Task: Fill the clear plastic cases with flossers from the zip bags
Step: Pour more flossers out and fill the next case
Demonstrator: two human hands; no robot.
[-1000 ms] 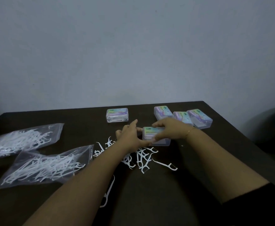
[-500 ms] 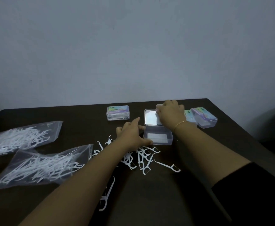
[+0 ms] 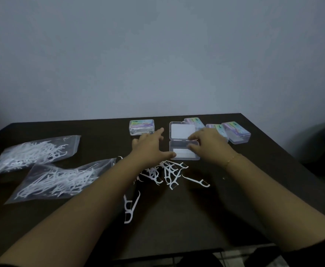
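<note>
Flossers, light, stiff and snag-prone, are scattered at 6 o'clock of the opened case; handles are judged best pinched. Left hand and right hand are spread, nothing gripped.

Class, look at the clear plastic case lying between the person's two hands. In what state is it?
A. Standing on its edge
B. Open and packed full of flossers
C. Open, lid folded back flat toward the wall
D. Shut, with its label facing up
C: the open case lies flat with its lid folded back toward the wall, and no flossers show in its tray; the loose flossers lie on the table in front of it.
</note>
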